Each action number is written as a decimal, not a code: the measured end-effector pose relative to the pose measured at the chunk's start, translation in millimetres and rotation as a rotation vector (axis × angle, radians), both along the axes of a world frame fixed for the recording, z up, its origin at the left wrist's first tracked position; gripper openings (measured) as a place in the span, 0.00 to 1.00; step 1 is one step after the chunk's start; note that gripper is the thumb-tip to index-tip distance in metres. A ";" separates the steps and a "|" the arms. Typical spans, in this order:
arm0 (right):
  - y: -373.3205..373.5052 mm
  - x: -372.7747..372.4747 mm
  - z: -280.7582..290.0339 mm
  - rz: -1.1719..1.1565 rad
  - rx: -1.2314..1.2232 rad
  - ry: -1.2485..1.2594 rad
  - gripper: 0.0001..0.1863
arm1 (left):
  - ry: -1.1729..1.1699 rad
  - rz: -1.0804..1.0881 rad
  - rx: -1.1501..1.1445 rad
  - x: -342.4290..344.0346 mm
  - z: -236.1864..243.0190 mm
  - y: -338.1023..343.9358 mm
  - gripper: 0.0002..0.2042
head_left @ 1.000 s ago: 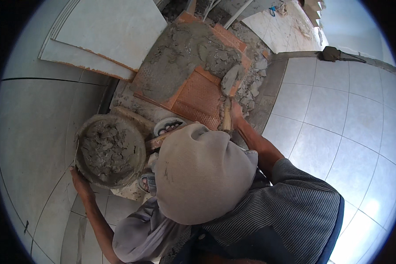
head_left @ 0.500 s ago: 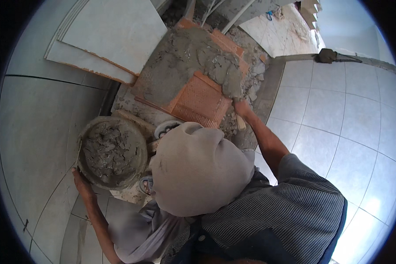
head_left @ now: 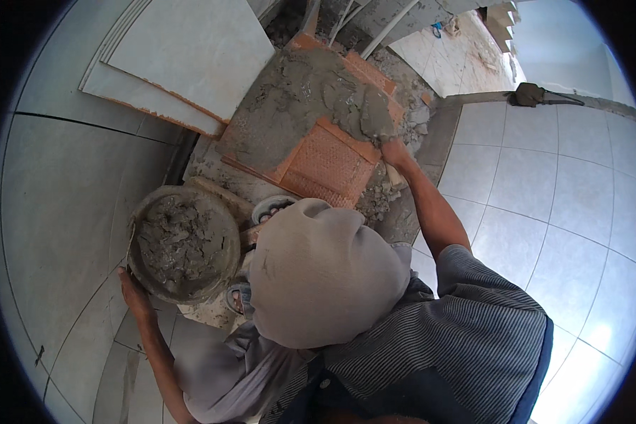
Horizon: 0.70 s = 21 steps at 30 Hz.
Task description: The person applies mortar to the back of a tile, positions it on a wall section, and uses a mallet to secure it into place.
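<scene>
My right hand [head_left: 397,152] is closed around a trowel, its wooden handle [head_left: 396,175] showing below the fist. Grey mortar [head_left: 300,81] covers the blade, so its shape is hidden. This mortar lies spread over the far and left parts of a tile's orange, ridged back [head_left: 332,166]; the near right part is bare. At the left, my left hand [head_left: 136,293] grips the outer side of a round bucket [head_left: 226,272], with some fingers hidden. Lumpy wet mortar [head_left: 184,240] fills much of that bucket.
White tiles with orange edges [head_left: 191,53] lean at the upper left. Rubble [head_left: 381,191] lies along the mortared tile's right side, and pale pipes [head_left: 389,28] rise behind. My knees [head_left: 325,275] are bent in front. White floor tiles [head_left: 516,177] extend right; a dark bag-like object [head_left: 526,94] lies beyond.
My right hand has moved slightly up and to the right with the trowel, spreading mortar at the tile's right edge. The view has shifted a little; my left hand stays at the bucket.
</scene>
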State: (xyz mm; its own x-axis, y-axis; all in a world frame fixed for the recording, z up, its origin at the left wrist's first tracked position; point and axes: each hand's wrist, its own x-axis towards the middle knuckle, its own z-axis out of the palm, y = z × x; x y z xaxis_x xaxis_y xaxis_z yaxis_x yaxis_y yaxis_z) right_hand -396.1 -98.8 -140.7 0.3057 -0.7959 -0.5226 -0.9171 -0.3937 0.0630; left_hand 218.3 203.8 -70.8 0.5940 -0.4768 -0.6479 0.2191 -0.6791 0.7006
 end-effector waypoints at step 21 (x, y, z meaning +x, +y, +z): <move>-14.5 149.0 -11.8 -1.491 0.354 -1.215 0.23 | 0.003 0.019 -0.069 1.9 -3.9 1.2 0.32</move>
